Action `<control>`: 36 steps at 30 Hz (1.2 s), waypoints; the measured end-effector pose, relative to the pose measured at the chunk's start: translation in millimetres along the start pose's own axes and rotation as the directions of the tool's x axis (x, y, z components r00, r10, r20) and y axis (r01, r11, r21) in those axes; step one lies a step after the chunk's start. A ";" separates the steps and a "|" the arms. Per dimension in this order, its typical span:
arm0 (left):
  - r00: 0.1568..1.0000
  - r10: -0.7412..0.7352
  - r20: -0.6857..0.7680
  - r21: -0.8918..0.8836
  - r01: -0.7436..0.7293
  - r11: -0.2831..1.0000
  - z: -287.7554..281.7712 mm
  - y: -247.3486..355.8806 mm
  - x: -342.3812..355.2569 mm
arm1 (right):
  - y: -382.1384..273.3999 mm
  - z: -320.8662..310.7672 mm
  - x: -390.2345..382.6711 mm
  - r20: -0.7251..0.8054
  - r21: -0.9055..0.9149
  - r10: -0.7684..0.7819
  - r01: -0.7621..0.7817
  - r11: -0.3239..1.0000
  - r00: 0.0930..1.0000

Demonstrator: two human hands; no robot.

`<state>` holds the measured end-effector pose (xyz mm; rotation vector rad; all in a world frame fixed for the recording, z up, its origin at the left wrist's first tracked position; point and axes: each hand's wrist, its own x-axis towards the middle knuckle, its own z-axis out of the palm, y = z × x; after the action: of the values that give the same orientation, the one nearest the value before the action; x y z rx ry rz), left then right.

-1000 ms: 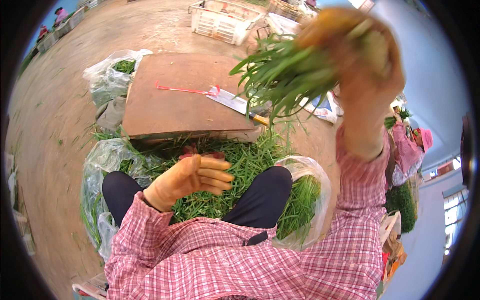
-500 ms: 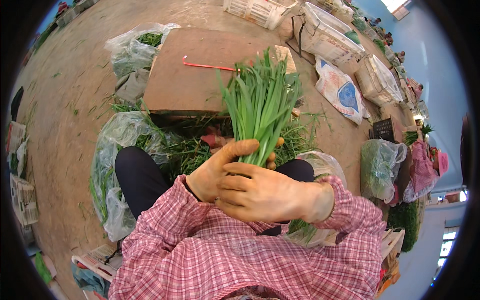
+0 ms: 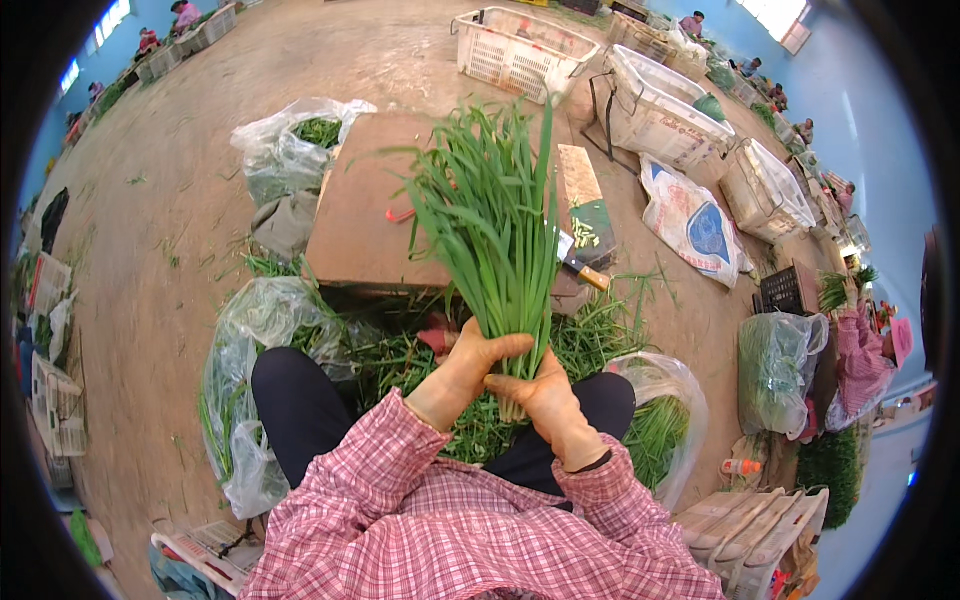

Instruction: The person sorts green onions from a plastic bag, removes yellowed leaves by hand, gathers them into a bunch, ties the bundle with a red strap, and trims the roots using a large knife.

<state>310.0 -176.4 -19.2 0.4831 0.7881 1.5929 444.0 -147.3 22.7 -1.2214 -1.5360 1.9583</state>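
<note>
A thick bunch of garlic chives [image 3: 490, 230] stands upright before me, its long leaves fanned over the low brown table [image 3: 365, 225]. My gloved left hand [image 3: 465, 372] is closed around the lower stalks from the left. My right hand [image 3: 552, 408], also gloved, closes on them from the right, a little lower. Pale stalk ends show between and below my hands. Beyond the bunch, a red tie strip [image 3: 398, 215] lies on the table, mostly hidden by leaves. To the right of the leaves rests a knife [image 3: 588, 273] with a wooden handle.
Loose green trimmings [image 3: 400, 368] heap up between my knees and the table. Plastic bags of greens stand at my left [image 3: 250, 330] and right [image 3: 665, 425]. White crates [image 3: 525, 60] and a printed sack [image 3: 690, 220] lie beyond. A person [image 3: 860, 360] works at the far right.
My right hand has moved off the back of my left hand and now grips the stalks from the right. More of the bunch's lower stalks show. The view has shifted, exposing the knife.
</note>
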 end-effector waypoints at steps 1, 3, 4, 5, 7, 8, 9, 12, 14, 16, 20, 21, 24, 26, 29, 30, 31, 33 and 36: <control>1.000 -0.005 0.015 0.019 0.005 1.000 -10.3 -6.6 1.3 | 2.3 0.6 1.9 0.011 -0.029 -0.024 0.025 0.999 1.000; 0.999 -0.007 0.038 0.020 0.007 1.000 -26.0 -16.6 0.8 | 10.3 4.0 5.4 -0.027 -0.221 -0.066 0.059 0.973 0.997; 0.999 -0.008 0.052 -0.003 0.008 1.000 -29.6 -21.1 -1.0 | 19.5 4.3 6.9 -0.054 -0.318 -0.158 0.133 0.939 0.986; 0.998 -0.006 0.064 -0.026 0.008 1.000 -32.0 -23.4 -2.0 | 28.1 5.0 8.5 -0.079 -0.417 -0.251 0.196 0.887 0.965; 0.997 -0.001 0.073 -0.024 0.002 1.000 -28.6 -23.3 -5.6 | 41.1 3.4 8.7 -0.100 -0.394 -0.241 0.184 0.900 0.965; 0.997 0.005 0.074 -0.022 -0.004 1.000 -26.9 -20.5 -8.4 | 44.6 3.7 10.4 -0.106 -0.383 -0.237 0.180 0.906 0.966; 0.996 0.039 0.079 0.069 -0.044 0.997 -17.8 -6.4 -15.5 | 49.0 4.5 11.3 -0.128 -0.317 -0.260 0.209 0.925 0.957; 0.983 -0.171 -0.071 0.357 0.185 0.915 -43.8 39.0 -30.3 | 58.9 -1.8 14.5 -0.107 -0.294 -0.337 0.294 0.909 0.935; 0.933 0.103 -0.345 0.642 0.155 0.751 -53.2 83.3 -30.2 | 62.5 -4.3 13.2 -0.149 -0.291 -0.345 0.293 0.911 0.927; 0.710 0.540 -0.452 0.617 -0.188 0.764 -45.0 112.9 -23.3 | 74.3 -11.1 17.6 -0.141 -0.280 -0.383 0.335 0.900 0.913; 0.773 0.496 -0.397 0.700 -0.095 0.708 -5.5 162.4 -3.3 | 79.9 -16.4 16.5 -0.165 -0.337 -0.403 0.332 0.881 0.900; 0.806 0.446 -0.389 0.717 -0.038 0.696 4.2 165.6 4.9 | 80.0 -15.7 15.1 -0.164 -0.366 -0.408 0.328 0.871 0.898; 0.842 0.460 -0.281 0.703 -0.146 0.696 1.6 154.6 29.9 | 74.6 -11.6 11.1 -0.143 -0.420 -0.415 0.325 0.847 0.899; 0.816 0.462 -0.349 0.612 -0.175 0.772 0.8 144.2 42.3 | 73.3 -13.4 6.7 -0.147 -0.414 -0.392 0.304 0.858 0.908; 0.854 0.364 -0.372 0.407 -0.203 0.891 -7.6 138.5 41.4 | 74.0 -15.9 5.1 -0.125 -0.471 -0.411 0.311 0.826 0.903; 0.910 0.264 -0.318 0.226 -0.197 0.954 -17.5 138.8 37.9 | 73.0 -16.6 3.9 -0.136 -0.469 -0.401 0.297 0.832 0.906; 0.954 0.173 -0.244 0.040 -0.168 0.985 -23.8 137.6 36.0 | 69.0 -16.7 3.7 -0.147 -0.467 -0.391 0.284 0.837 0.909; 0.934 0.239 -0.267 0.157 -0.203 0.967 -15.8 136.3 30.6 | 72.3 -20.6 11.1 -0.164 -0.473 -0.461 0.340 0.813 0.872; 0.868 0.399 -0.296 0.470 -0.231 0.852 -5.1 137.1 19.9 | 78.5 -23.1 16.4 -0.159 -0.452 -0.421 0.313 0.835 0.893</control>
<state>208.1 -163.0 73.8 0.6484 1.4345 1.8641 470.4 -148.2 -56.5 -1.1575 -1.9382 1.2117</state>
